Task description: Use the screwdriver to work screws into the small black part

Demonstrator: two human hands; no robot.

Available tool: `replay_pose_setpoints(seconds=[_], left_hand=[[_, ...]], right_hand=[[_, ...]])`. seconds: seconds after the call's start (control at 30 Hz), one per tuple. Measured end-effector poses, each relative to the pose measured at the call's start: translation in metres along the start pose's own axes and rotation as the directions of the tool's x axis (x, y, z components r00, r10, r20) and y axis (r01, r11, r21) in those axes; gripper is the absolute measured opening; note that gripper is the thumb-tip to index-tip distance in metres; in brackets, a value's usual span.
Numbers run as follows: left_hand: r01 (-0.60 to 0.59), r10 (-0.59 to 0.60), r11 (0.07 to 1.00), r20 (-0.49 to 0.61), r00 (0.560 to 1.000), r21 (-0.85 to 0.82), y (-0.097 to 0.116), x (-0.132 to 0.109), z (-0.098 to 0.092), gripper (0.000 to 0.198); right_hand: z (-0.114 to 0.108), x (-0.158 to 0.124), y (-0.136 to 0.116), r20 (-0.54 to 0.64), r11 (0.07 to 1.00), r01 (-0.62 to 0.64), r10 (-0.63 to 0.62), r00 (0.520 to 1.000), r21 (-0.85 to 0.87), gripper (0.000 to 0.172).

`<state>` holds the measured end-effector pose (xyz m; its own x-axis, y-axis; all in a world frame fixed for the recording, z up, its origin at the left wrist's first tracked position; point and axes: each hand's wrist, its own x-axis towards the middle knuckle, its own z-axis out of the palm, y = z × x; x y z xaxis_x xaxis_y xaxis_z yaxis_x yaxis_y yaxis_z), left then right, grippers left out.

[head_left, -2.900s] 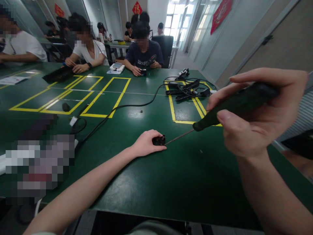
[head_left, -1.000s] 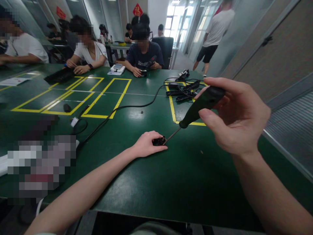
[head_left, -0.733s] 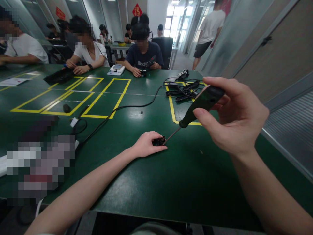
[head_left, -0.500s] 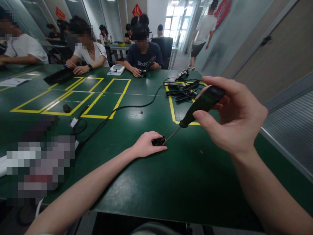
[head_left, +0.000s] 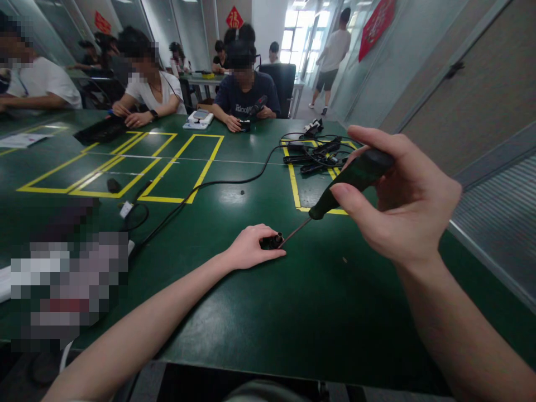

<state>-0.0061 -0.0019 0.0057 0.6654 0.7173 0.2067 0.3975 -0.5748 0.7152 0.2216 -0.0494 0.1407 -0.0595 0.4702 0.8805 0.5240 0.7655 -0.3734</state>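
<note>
My left hand [head_left: 250, 246] rests on the green table [head_left: 259, 312] and pins a small black part [head_left: 272, 241] under its fingers. My right hand [head_left: 397, 195] grips the dark green handle of a screwdriver [head_left: 347, 181]. The thin metal shaft slants down to the left, and its tip sits at the small black part. Most of the part is hidden by my left fingers.
A black cable [head_left: 218, 181] runs across the table to a pile of black devices [head_left: 320, 153] inside yellow tape marks. A small black object [head_left: 113, 185] lies at left. Several people sit at the far side. A person [head_left: 330, 53] walks in the corridor.
My right hand has lowered and drawn in, steepening the screwdriver, while its tip stays at the part. My left hand has not moved. The person in the corridor has walked farther away.
</note>
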Motion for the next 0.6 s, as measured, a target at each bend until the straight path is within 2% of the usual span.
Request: replay_pose_setpoints(seconds=[0.23, 0.4, 0.6], left_hand=[[-0.001, 0.001, 1.0, 0.001, 1.0, -0.007, 0.0001, -0.0007, -0.0001, 0.027], [0.016, -0.016, 1.0, 0.003, 1.0, -0.009, 0.0011, -0.0006, -0.0004, 0.028], [0.007, -0.007, 1.0, 0.005, 1.0, -0.001, 0.0015, 0.0003, -0.0003, 0.028]], right_hand=[[0.0, 0.0043, 0.0004, 0.036, 0.978, 0.057, -0.065, 0.997, 0.2, 0.079], [0.0014, 0.0031, 0.0023, 0.041, 0.988, 0.045, -0.051, 0.998, 0.146, 0.063], [0.0019, 0.0005, 0.0054, 0.019, 0.994, 0.066, -0.068, 0.998, 0.089, 0.069]])
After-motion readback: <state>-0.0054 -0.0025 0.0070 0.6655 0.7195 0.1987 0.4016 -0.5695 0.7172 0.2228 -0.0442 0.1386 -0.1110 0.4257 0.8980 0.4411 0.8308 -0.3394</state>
